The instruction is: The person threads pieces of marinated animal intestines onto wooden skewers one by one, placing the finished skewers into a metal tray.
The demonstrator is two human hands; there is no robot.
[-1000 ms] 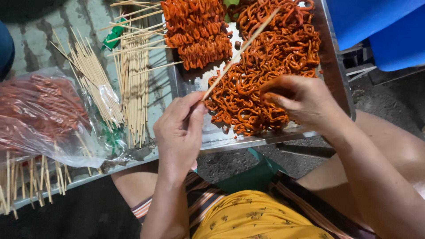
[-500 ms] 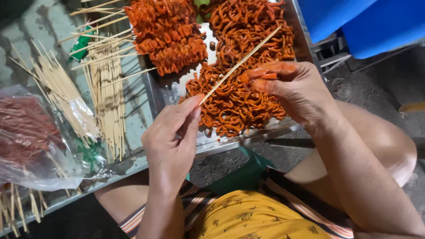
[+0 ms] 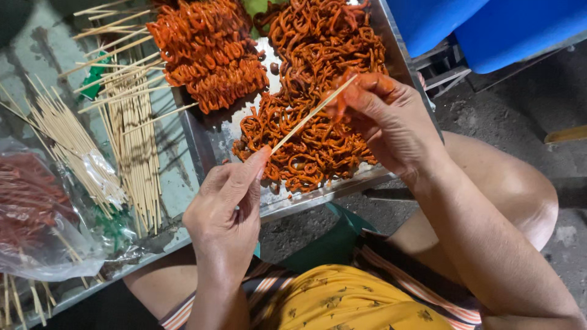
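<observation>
Head view, left hand (image 3: 223, 211) fingers pinching skewer (image 3: 312, 114) end, right hand (image 3: 385, 119) fingers gripping its tip, above tray (image 3: 318, 198) near edge.

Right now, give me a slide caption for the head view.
Left hand holds a bamboo skewer while right hand threads orange coiled meat over the metal tray.

Tray (image 3: 208, 146): dull metal. Skewer (image 3: 309, 116): pale matt wood. Meat strips (image 3: 318, 67): glossy orange. Bag (image 3: 43, 238): clear shiny plastic.
</observation>
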